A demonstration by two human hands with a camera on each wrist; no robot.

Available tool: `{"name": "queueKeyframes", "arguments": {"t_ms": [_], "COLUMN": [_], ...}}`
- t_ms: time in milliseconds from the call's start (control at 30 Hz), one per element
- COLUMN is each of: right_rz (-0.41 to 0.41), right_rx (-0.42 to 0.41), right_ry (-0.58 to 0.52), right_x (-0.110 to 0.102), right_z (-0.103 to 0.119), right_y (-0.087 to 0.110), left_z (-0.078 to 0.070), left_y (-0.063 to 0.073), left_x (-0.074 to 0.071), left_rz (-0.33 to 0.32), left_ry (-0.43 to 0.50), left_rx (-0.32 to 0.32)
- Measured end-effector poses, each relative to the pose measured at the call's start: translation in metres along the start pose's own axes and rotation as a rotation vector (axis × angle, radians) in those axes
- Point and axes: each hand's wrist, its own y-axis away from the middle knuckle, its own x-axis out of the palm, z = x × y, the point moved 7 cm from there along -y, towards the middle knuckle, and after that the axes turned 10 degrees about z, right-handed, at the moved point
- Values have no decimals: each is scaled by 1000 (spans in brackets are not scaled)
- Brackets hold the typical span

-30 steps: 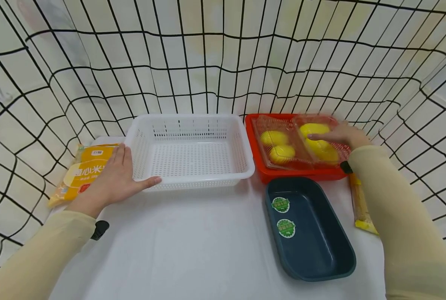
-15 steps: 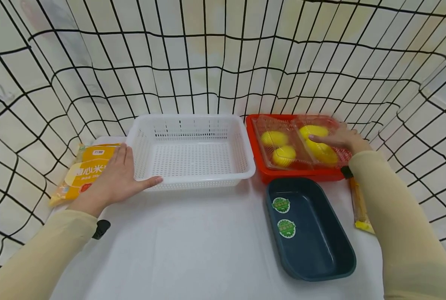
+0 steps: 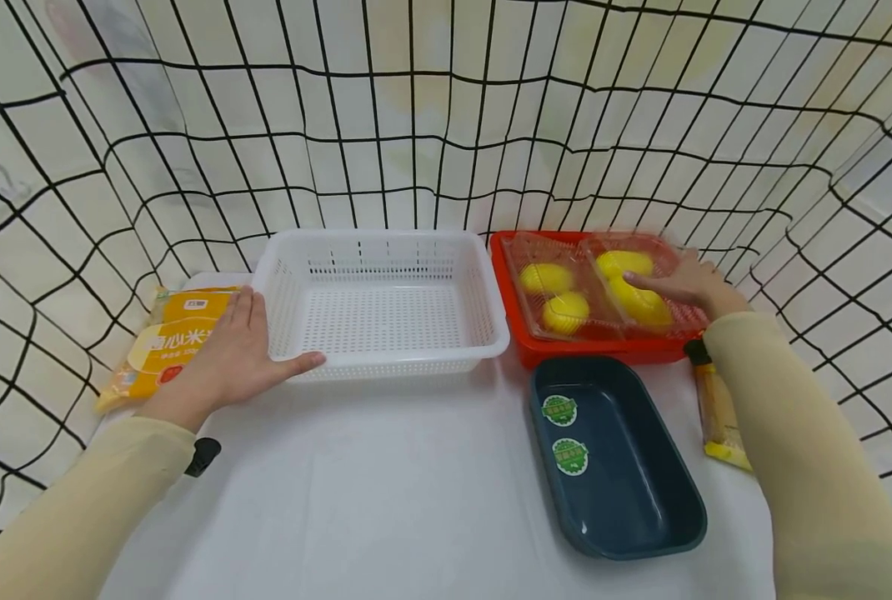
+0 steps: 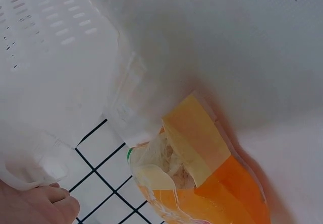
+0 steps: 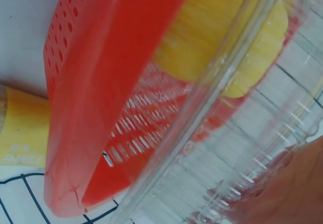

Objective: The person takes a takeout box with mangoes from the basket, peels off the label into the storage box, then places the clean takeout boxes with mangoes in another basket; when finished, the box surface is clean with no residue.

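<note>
In the head view my left hand [image 3: 224, 358] rests at the front left corner of a white perforated plastic basket [image 3: 382, 360]. Its fingers lie straight along the side rim and the thumb reaches over the front rim. My right hand [image 3: 689, 282] holds the right end of a clear two-part plastic box [image 3: 594, 287], its thumb stretched over the top and its fingers partly hidden. Several yellow, lemon-like fruits [image 3: 566, 311] show through the plastic. The box sits in a red slotted basket [image 3: 517, 321]. Close up, fingers show through ridged clear plastic [image 5: 242, 158] in the right wrist view.
An orange snack bag [image 3: 172, 333] lies left of the white basket. A dark blue tray [image 3: 626, 467] with two green stickers stands in front of the red basket. A yellow packet [image 3: 719, 408] lies partly under my right arm. Black wire mesh [image 3: 446, 142] encloses the back and sides.
My right hand and its thumb have shifted slightly to the right over the clear box. My left hand stays at the white basket.
</note>
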Motion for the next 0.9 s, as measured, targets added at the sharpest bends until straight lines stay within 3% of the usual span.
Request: {"name": "queueKeyframes", "arguments": {"t_ms": [533,900], "right_rz": [34,30], "right_rx": [-18,-25], "right_ry": [12,30], "right_x": [-4,-8], "right_z": [-2,1], "right_y": [0,1], "left_z": [-2,-2], "left_y": [-7,-13], "left_x": [1,-1], "left_rz": [20,83], "left_ry": [4,-3], "left_rx": [0,-11]}}
